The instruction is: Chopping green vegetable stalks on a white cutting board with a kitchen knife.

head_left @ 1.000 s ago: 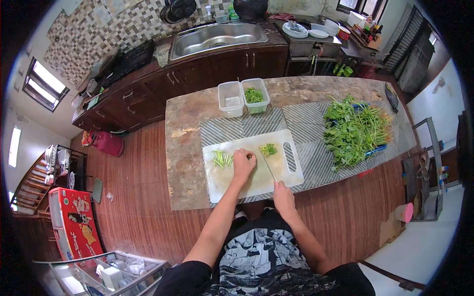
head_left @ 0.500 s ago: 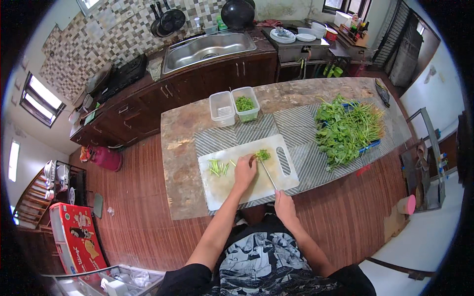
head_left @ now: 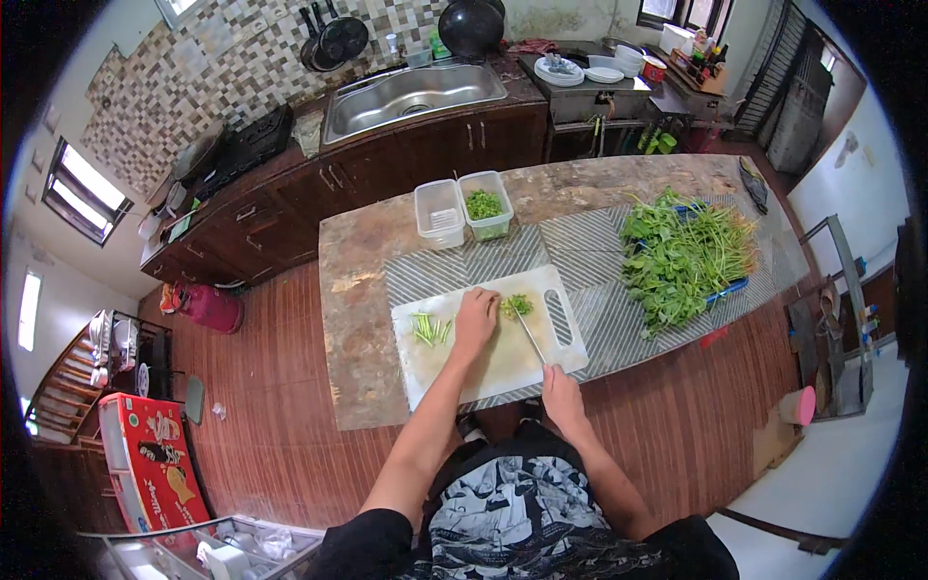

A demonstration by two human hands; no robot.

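While the left hand (head_left: 476, 322) presses flat on chopped greens (head_left: 516, 305), the right hand (head_left: 558, 389) apparently grips a knife (head_left: 529, 337).

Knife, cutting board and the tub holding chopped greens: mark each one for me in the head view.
knife (head_left: 531, 338), head view, middle of the blade, held by the right hand (head_left: 561, 389).
cutting board (head_left: 570, 338), head view, bare right end below the handle slot.
tub of chopped greens (head_left: 484, 205), head view, on the greens inside.

My work surface is a brown stone-topped island (head_left: 358, 290). A grey striped mat (head_left: 580, 251) lies on it, carrying my white cutting board (head_left: 483, 362), two plastic containers (head_left: 462, 206) and a heap of leafy greens (head_left: 681, 256).
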